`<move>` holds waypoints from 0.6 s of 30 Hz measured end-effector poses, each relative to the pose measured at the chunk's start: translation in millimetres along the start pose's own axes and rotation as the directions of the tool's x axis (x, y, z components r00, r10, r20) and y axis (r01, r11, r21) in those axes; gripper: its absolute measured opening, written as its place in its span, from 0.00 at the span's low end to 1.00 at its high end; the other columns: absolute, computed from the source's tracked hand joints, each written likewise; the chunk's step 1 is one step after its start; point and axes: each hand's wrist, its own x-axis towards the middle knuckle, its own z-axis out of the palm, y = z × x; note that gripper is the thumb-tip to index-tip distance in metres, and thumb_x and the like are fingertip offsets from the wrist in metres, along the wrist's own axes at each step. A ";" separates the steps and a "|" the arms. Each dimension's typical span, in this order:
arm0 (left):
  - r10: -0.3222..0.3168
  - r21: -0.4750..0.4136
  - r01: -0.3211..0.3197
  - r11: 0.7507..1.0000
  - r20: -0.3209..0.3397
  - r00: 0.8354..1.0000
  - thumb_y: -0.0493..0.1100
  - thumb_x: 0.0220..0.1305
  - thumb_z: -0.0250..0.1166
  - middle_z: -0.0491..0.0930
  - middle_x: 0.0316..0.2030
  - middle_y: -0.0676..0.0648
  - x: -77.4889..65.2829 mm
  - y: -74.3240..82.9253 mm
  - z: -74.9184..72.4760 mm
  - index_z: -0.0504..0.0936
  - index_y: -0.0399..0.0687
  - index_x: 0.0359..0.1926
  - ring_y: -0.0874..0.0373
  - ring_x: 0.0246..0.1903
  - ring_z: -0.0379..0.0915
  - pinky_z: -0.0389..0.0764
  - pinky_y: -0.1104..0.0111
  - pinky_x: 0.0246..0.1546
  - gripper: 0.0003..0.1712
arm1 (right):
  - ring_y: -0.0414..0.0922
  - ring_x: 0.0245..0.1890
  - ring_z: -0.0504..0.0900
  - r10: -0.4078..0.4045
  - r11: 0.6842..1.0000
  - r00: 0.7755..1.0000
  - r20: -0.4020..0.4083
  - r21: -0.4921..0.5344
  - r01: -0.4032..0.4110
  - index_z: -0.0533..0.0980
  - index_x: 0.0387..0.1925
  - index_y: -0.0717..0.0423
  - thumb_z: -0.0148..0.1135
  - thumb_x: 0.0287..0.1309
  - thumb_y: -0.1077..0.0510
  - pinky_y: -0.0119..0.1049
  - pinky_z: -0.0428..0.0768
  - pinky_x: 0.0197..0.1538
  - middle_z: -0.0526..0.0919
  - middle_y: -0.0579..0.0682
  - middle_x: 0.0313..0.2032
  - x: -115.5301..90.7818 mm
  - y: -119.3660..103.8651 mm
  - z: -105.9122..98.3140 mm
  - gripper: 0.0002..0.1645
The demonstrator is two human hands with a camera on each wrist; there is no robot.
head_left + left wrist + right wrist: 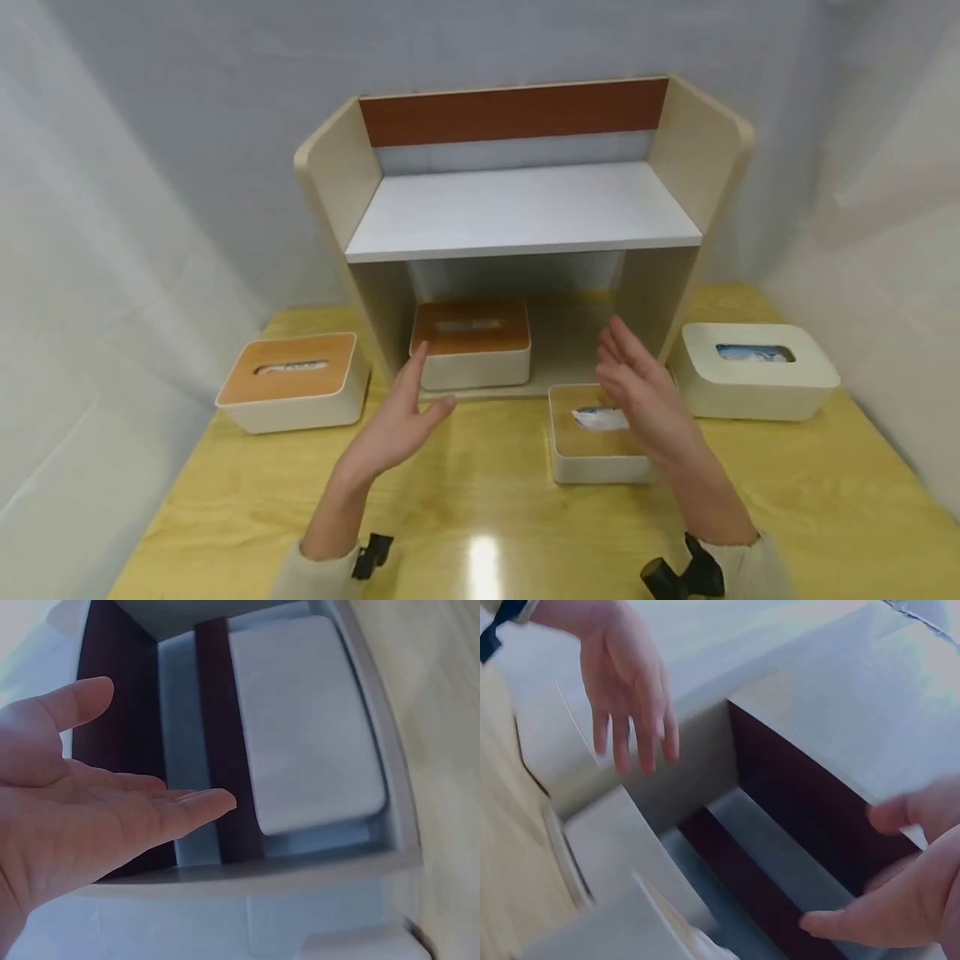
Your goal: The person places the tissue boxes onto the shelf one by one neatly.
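Observation:
My left hand (393, 433) hovers with fingers extended and thumb apart, just in front of a tissue box with a brown wood-look lid (472, 368). That box sits on the lower level of a small shelf unit, toward its left side; its white side (311, 727) shows in the left wrist view. My right hand (652, 404) is held up with straight fingers, palm turned inward. It overlaps a tissue box with a light wood lid (596, 469) on the table before the shelf, hiding its right part. Nothing is held in either hand.
The shelf unit (525, 208) has a bare white upper board and a brown back strip. Left of it stands a tissue box with an orange-brown lid (292, 408); right of it, an all-cream one (757, 396). All stand on a yellow wooden table (480, 500). Pale sheeting surrounds it.

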 end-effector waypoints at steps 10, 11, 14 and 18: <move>0.006 -0.012 -0.006 1.000 0.047 0.999 0.48 0.74 0.56 0.35 0.79 0.43 2.9 13.9 19.8 0.37 0.47 0.79 0.46 0.77 0.32 0.44 0.46 0.73 0.47 | 0.70 0.74 0.44 -0.004 0.845 0.991 0.134 -0.529 0.075 0.39 0.80 0.42 0.55 0.72 0.51 0.70 0.54 0.68 0.38 0.54 0.79 -17.3 4.6 -58.3 0.47; 0.010 -0.014 -0.009 1.000 0.050 0.999 0.48 0.74 0.57 0.36 0.79 0.43 2.8 14.9 21.0 0.37 0.47 0.79 0.46 0.77 0.33 0.44 0.46 0.73 0.47 | 0.71 0.73 0.45 -0.001 0.831 0.990 0.143 -0.550 0.080 0.39 0.80 0.43 0.56 0.72 0.52 0.70 0.55 0.67 0.39 0.55 0.79 -17.5 5.5 -62.4 0.47; 0.030 -0.016 -0.029 0.999 0.057 0.998 0.48 0.73 0.58 0.37 0.79 0.43 2.4 18.4 24.6 0.39 0.46 0.79 0.47 0.77 0.35 0.46 0.46 0.73 0.47 | 0.68 0.74 0.47 -0.001 0.776 0.983 0.181 -0.620 0.115 0.41 0.79 0.51 0.57 0.71 0.51 0.68 0.56 0.68 0.42 0.59 0.78 -14.7 6.6 -71.5 0.47; 0.064 0.000 -0.064 0.998 0.072 0.995 0.48 0.73 0.58 0.39 0.79 0.43 -0.9 22.9 29.4 0.40 0.46 0.79 0.48 0.77 0.36 0.46 0.48 0.74 0.46 | 0.65 0.75 0.48 0.002 0.696 0.975 0.223 -0.700 0.159 0.44 0.78 0.58 0.59 0.70 0.48 0.67 0.56 0.68 0.46 0.62 0.77 -9.8 4.5 -75.2 0.49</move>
